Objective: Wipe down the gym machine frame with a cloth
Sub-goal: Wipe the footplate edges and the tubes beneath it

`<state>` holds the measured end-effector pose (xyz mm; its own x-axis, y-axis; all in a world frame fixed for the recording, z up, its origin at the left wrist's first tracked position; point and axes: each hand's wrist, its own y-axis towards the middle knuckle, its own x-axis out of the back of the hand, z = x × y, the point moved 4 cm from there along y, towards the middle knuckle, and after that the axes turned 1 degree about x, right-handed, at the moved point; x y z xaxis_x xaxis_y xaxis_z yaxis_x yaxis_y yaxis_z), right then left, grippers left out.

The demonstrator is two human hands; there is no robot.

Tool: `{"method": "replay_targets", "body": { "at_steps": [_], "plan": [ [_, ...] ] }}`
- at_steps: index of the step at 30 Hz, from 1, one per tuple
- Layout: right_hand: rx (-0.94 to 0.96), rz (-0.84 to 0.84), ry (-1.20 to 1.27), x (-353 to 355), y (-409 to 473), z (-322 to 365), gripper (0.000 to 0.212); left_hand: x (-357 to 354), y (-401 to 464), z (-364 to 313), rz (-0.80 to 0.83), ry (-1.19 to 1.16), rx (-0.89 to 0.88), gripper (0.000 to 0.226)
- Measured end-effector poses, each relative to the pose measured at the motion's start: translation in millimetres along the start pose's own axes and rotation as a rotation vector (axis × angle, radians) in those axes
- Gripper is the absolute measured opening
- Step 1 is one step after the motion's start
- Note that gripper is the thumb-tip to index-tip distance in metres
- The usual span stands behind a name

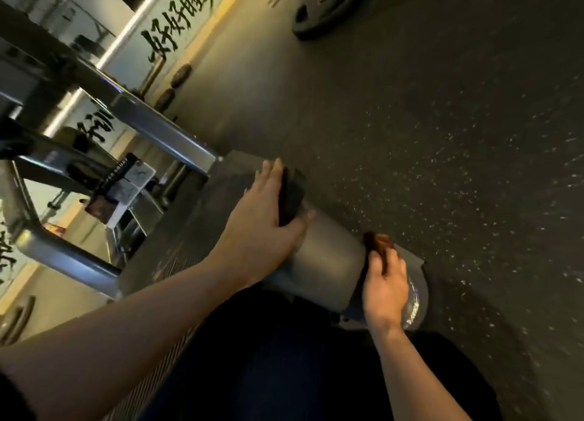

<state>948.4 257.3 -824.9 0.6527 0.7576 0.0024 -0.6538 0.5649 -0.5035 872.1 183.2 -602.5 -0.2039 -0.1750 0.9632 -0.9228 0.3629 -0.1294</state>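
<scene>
A thick grey cylinder [328, 262] of the gym machine lies low in the middle of the view, beside a textured metal footplate [177, 231]. My left hand [262, 221] rests on the cylinder's far end, its thumb and fingers around a black end cap [292, 196]. My right hand [384, 286] grips a small brown cloth [377, 242] and presses it against the cylinder's near end, next to a dark round plate [417, 297].
Grey frame tubes [158, 120] of the machine run across the left, with a placard [126, 186] on them. A black weight plate [328, 6] lies on the speckled rubber floor [442, 120] at the top. My dark-clothed leg [268, 357] fills the bottom.
</scene>
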Motion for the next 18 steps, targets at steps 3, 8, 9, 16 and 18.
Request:
{"method": "replay_targets", "body": {
  "at_steps": [3,8,9,16,18],
  "plan": [
    [-0.053,0.044,-0.018,4,-13,26,0.021,0,-1,-4,0.057,0.021,0.001,0.086],
    [-0.016,0.248,0.066,-14,-46,101,0.027,4,1,-7,0.196,0.137,0.053,0.085],
    [-0.014,0.262,0.036,-14,-49,108,0.026,2,1,-6,0.226,0.160,0.054,0.085],
    [-0.296,0.073,-0.203,32,-33,149,0.024,0,-1,-6,0.345,0.181,0.077,0.081],
    [-0.324,-0.009,-0.250,45,-26,162,0.018,3,1,-7,0.330,0.171,0.056,0.082]
  ]
}}
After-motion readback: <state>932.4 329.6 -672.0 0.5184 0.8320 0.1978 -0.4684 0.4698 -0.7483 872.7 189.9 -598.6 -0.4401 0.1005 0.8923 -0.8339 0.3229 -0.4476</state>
